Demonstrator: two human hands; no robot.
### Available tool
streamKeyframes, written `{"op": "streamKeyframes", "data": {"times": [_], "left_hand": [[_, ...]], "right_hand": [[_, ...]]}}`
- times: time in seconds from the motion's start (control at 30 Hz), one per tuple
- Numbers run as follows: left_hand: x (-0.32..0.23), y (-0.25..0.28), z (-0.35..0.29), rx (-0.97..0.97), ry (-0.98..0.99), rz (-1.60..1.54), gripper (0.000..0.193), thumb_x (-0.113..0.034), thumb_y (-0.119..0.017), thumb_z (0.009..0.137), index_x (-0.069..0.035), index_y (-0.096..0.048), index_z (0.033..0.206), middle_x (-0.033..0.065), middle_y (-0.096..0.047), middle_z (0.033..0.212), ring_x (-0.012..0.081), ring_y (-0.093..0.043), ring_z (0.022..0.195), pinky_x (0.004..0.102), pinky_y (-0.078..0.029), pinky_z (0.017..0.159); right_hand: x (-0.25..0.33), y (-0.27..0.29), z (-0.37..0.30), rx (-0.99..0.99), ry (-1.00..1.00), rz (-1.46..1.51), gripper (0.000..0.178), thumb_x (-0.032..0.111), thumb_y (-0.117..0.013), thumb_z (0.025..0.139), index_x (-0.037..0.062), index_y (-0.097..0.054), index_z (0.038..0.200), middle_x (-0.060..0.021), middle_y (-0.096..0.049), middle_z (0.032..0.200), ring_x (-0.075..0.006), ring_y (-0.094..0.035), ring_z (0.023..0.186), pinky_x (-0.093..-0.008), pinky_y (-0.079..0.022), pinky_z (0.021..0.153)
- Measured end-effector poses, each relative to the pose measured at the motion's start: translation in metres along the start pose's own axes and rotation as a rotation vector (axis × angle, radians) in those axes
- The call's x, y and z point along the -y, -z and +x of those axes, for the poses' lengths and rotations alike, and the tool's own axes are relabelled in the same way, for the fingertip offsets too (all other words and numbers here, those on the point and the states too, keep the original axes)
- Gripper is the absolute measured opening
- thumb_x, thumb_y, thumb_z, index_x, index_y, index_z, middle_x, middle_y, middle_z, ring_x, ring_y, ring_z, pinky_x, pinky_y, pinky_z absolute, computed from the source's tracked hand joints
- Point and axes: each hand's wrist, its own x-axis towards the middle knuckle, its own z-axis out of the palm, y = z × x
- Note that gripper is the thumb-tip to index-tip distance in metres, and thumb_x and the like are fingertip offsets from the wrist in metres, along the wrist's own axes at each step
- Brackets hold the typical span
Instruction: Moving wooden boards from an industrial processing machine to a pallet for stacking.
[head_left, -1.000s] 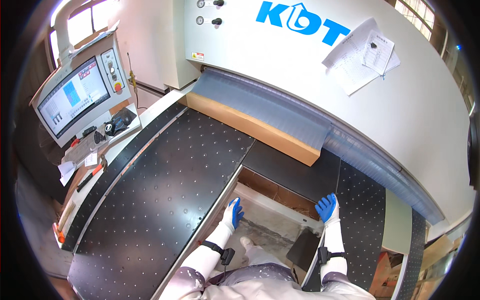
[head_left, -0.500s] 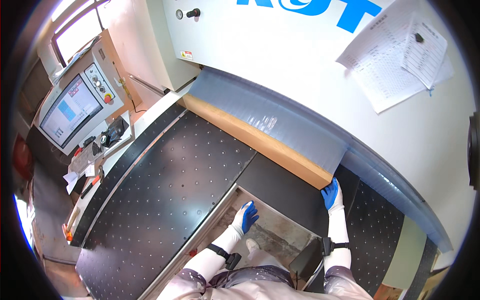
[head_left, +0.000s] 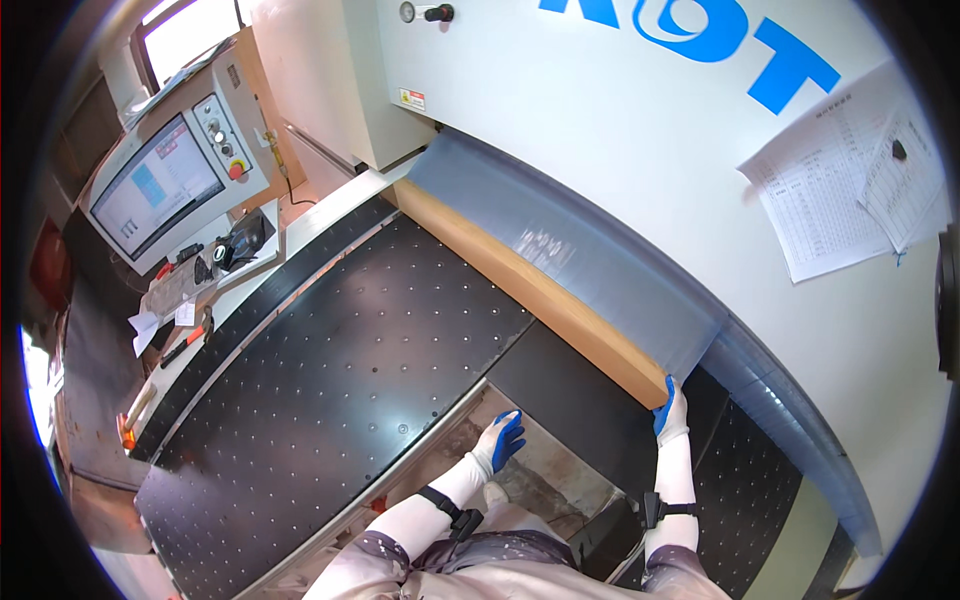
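A long wood-coloured board (head_left: pixel 540 290) with a thick front edge lies along the foot of the grey strip curtain (head_left: pixel 560 220). My right hand (head_left: pixel 672 411), in a white glove with a blue palm, is closed about the board's near right end; some of its fingers are hidden there. My left hand (head_left: pixel 501 442), gloved the same way, hangs over the gap in front of the machine table. It holds nothing, and its fingers are loosely bent and apart. The dark table top (head_left: pixel 340 350), dotted with small studs, stretches to the left of the gap.
At left stands a control panel with a screen (head_left: pixel 157 190) and a red button (head_left: pixel 237 170). A hammer (head_left: pixel 188 343) and another handled tool (head_left: pixel 135 415) lie on the left ledge. Paper sheets (head_left: pixel 810 190) hang on the white machine front (head_left: pixel 600 90).
The view has shifted, so the machine appears farther right and lower. My right hand stays at the board's end, its fingers now closer around it. My left hand remains empty over the gap.
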Motion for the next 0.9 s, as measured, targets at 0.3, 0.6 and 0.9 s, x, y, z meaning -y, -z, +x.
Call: {"op": "streamKeyframes", "data": {"times": [0.3,0.6,0.9], "left_hand": [[-0.012,-0.005,-0.007,-0.079,0.002,-0.004,0.034,-0.033,-0.058,0.096,-0.019,-0.053,0.126,0.0002,-0.058,0.113,0.0184,-0.057,0.102,0.0383,-0.047,0.089],[-0.006,-0.018,-0.018,-0.141,-0.006,0.113,0.056,-0.048,-0.067,0.087,-0.018,-0.051,0.131,0.0003,-0.053,0.126,0.0175,-0.05,0.118,0.0341,-0.044,0.095],[-0.023,-0.008,-0.042,-0.156,-0.022,0.123,0.063,-0.051,-0.069,0.085,-0.017,-0.049,0.133,0.0023,-0.049,0.133,0.0182,-0.047,0.123,0.0325,-0.042,0.097]], "right_hand": [[-0.002,-0.007,0.003,-0.029,-0.004,-0.016,0.052,0.039,-0.061,0.092,0.0041,-0.051,0.129,-0.0097,-0.058,0.122,-0.0234,-0.055,0.115,-0.0387,-0.044,0.097],[-0.001,0.023,0.012,0.089,-0.01,-0.054,0.055,0.045,-0.052,0.096,0.0046,-0.049,0.134,-0.012,-0.055,0.132,-0.0264,-0.052,0.123,-0.0414,-0.04,0.103],[-0.01,0.017,0.022,0.103,-0.014,-0.077,0.059,0.047,-0.054,0.094,0.0089,-0.046,0.138,-0.0117,-0.051,0.136,-0.0288,-0.047,0.127,-0.0452,-0.037,0.103]]}}
